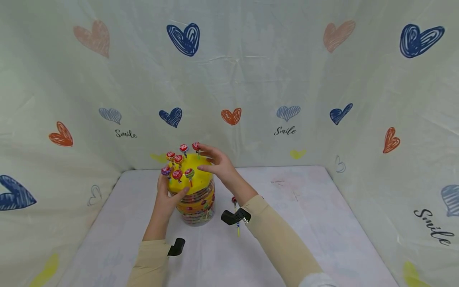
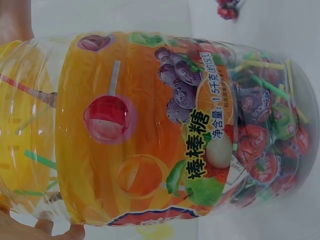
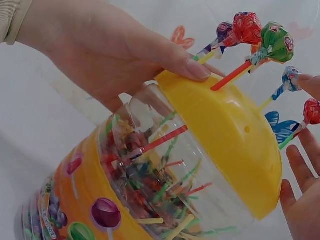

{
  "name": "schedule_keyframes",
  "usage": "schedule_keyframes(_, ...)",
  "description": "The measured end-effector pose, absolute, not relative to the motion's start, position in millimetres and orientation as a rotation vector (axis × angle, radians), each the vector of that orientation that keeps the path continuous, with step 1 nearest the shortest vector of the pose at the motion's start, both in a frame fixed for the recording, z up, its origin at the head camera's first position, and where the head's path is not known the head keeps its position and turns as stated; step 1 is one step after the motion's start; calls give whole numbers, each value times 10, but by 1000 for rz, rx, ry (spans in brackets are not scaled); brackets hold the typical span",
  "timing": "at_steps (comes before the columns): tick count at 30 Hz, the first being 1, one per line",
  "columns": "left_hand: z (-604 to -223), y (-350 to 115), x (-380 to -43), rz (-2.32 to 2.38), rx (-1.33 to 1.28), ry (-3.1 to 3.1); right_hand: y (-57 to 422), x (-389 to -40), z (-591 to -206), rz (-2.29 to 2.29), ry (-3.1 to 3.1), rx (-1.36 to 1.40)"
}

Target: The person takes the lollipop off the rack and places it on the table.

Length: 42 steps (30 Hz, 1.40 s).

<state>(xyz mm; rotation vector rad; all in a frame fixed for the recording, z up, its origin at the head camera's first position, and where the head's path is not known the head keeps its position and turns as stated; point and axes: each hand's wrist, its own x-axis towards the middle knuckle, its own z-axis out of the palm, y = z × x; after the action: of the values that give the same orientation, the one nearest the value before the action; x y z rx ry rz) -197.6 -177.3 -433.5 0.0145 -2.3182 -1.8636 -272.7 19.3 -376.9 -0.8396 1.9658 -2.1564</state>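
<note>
A clear plastic jar of lollipops point(image 2: 135, 145) with a fruit-printed orange label stands on the table. Its domed yellow lid point(image 1: 198, 187) has small holes, and several wrapped lollipops stand in it by their sticks. My left hand point(image 1: 165, 203) grips the lid from the left, thumb across the front, fingers round the far side. At the lid's far right edge, my right hand point(image 1: 224, 169) has its fingers spread. Its index fingertip is right at a red lollipop point(image 3: 311, 111); the thumb lies apart, over the lid. A blue-wrapped lollipop point(image 3: 291, 79) is close by. More lollipops point(image 2: 255, 125) fill the jar's bottom.
Loose lollipops point(image 1: 238, 230) lie on the white table point(image 1: 287, 239), partly hidden behind the right forearm. One red-wrapped lollipop point(image 2: 227, 10) also shows in the left wrist view. A heart-printed curtain point(image 1: 258, 79) encloses the table's back and sides.
</note>
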Motion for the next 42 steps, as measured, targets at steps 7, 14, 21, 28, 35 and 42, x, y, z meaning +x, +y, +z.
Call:
schedule_keyframes(7,-4332,-1770,-1962,-1844,43,-2343,174,-2741,-3753,-2110,2004,-841)
schedule_keyframes(14,-4327,-1758,-1961,-1837,20,-2330,171,-2739,-3737,-2121,2009,-818)
schedule_keyframes(21,-4325,-1756,-1967,-1810,-53,-2296,173,-2732,-3709,-2185,1962,-854)
schedule_keyframes(28,-4309,-1759,-1958,-1858,-23,-2298,239,-2684,-3699,-2293,1888,-858)
schedule_keyframes(35,-4309,-1756,-1960,-1847,12,-2313,402,-2633,-3770,-2379,1807,-758)
schedule_keyframes(42,-4314,-1750,-1950,-1839,14,-2305,567,-2577,-3917,-2482,1701,-683)
